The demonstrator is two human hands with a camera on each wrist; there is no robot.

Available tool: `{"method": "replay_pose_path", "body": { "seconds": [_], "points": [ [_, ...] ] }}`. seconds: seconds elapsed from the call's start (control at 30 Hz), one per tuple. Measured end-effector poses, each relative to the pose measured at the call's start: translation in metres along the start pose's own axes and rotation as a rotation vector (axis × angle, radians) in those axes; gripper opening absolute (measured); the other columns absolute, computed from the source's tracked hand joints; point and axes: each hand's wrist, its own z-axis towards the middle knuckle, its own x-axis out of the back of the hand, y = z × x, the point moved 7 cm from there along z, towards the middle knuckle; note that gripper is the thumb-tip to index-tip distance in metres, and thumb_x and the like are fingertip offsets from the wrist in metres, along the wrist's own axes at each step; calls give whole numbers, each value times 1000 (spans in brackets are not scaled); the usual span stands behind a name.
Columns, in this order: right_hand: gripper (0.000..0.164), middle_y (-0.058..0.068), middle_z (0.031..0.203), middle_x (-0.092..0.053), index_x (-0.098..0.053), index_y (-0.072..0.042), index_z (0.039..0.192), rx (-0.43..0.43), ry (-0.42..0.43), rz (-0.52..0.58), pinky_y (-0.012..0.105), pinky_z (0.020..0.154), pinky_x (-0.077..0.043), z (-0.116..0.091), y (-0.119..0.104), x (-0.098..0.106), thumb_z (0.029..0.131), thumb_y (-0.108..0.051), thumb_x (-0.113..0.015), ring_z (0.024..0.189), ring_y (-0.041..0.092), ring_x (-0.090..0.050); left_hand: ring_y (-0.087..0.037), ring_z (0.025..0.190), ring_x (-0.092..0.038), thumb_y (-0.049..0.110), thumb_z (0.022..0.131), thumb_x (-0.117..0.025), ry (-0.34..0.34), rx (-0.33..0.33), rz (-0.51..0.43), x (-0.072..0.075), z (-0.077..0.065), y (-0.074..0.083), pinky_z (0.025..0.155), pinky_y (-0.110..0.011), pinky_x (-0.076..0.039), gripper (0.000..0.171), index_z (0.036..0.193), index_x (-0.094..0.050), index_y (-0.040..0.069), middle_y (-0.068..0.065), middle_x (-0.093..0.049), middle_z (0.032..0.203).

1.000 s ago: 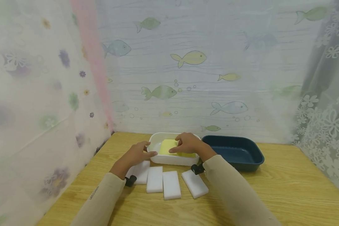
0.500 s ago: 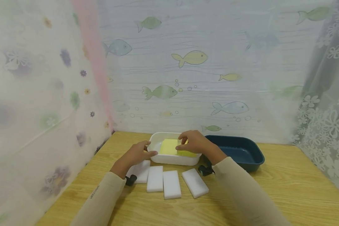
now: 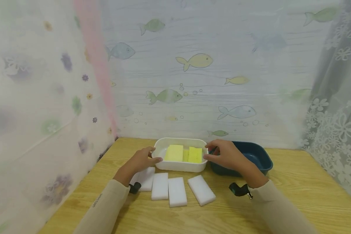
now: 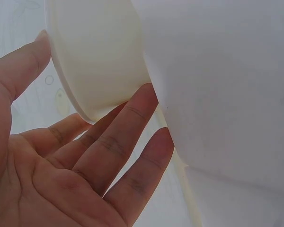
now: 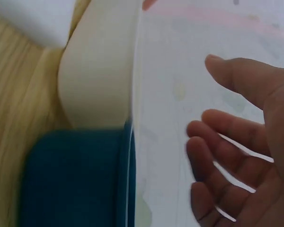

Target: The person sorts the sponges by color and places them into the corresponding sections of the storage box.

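A white plastic basin (image 3: 179, 166) stands at the back of the table, with light yellow sponge blocks (image 3: 175, 152) and a brighter yellow sponge (image 3: 195, 155) inside. My left hand (image 3: 141, 159) holds the basin's left end, thumb and fingers spread around it; in the left wrist view the thumb tip meets the rim and fingertips reach the wall (image 4: 99, 56). At the other end, my right hand (image 3: 226, 153) hovers with loosely curved fingers and nothing between them. It covers part of the dark blue basin (image 3: 253, 157) beside the white one.
Several white sponge blocks (image 3: 177, 191) lie in front of the white basin, the leftmost (image 3: 147, 178) partly under my left hand. The wooden table (image 3: 295, 182) runs up to a curtain (image 3: 193, 97) printed with fish. A flowered curtain (image 3: 46, 130) hangs along the left.
My right hand has moved right, from over the yellow sponges to the white basin's right end, uncovering the bright yellow sponge. The left hand stays on the basin's left end.
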Motion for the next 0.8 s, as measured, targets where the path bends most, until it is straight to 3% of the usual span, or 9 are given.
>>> {"method": "replay_pose_path", "body": {
  "seconds": [0.17, 0.3, 0.43, 0.57, 0.7, 0.8],
  "points": [
    [37, -7, 104, -67, -68, -22, 110, 12, 184, -37, 29, 68, -50, -28, 20, 30, 85, -50, -66, 81, 8, -60, -26, 115, -55, 60, 82, -64, 4, 8, -5, 1, -2, -3, 95, -49, -43, 83, 145, -38, 12, -13, -59, 124],
    [36, -4, 106, -65, -66, -22, 111, -22, 263, -65, 35, 71, -51, -49, 39, 49, 85, -47, -67, 85, 13, -61, -26, 115, -55, 59, 82, -65, 13, 16, -7, 1, -4, -7, 95, -49, -44, 83, 145, -39, 12, -13, -59, 125],
    [48, 6, 120, -59, -62, -17, 119, -97, 254, -117, 50, 83, -48, -66, 64, 56, 85, -51, -66, 105, 29, -58, -25, 112, -56, 62, 81, -64, 19, 19, 5, 0, -3, -11, 91, -49, -45, 84, 144, -40, 12, -11, -60, 122],
    [76, 19, 140, -42, -47, -8, 137, -204, 206, -140, 64, 91, -36, -82, 92, 59, 84, -59, -62, 125, 43, -40, -24, 112, -56, 64, 79, -63, 12, 22, -3, -3, -1, -11, 92, -49, -45, 86, 144, -40, 13, -10, -60, 122],
    [98, 28, 152, -19, -23, -4, 150, -313, 134, -93, 70, 91, -30, -91, 114, 59, 83, -66, -57, 133, 51, -24, -23, 111, -57, 62, 80, -65, 22, 7, -2, -3, 0, -7, 92, -49, -45, 84, 143, -41, 12, -10, -61, 121],
    [103, 30, 152, -15, -16, -4, 152, -358, 134, -87, 71, 91, -29, -93, 124, 61, 82, -68, -56, 132, 53, -22, -23, 108, -58, 59, 81, -66, 27, -6, 5, -2, 1, -4, 89, -46, -47, 82, 143, -42, 10, -11, -61, 119]
  ]
}}
